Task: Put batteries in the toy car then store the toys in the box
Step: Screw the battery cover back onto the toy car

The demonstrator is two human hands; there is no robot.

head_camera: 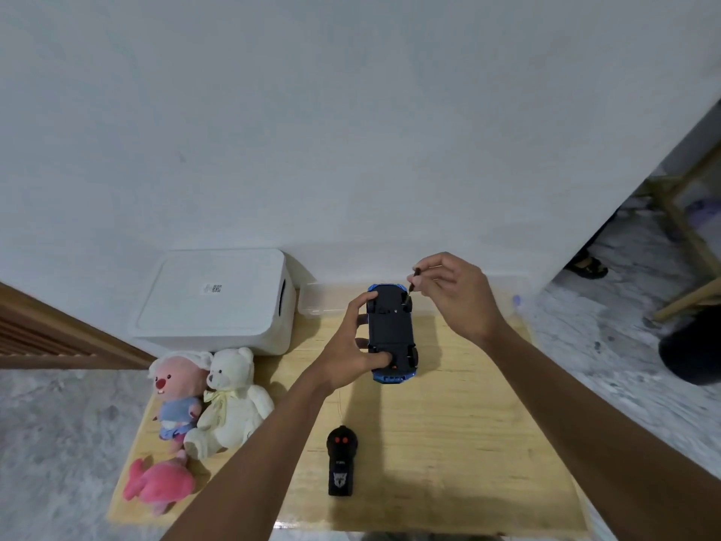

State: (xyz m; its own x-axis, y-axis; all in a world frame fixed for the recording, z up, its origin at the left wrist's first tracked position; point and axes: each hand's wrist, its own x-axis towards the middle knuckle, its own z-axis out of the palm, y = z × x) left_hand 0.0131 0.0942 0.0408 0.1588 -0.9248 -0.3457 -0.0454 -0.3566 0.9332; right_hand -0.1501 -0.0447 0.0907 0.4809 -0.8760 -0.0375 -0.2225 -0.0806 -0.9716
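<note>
The left hand [349,345], arm stretched forward, gripped the upturned blue plastic toy car [392,329], which sat just right of the white lidded plastic box [214,302]. The right hand [456,290], farther right and raised, pinched a thin dark tool [412,283] at the car's far corner.

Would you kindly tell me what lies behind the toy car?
A clear plastic container along the wall, beside the white box. The toy car and left hand cover part of it; its contents cannot be told.
</note>
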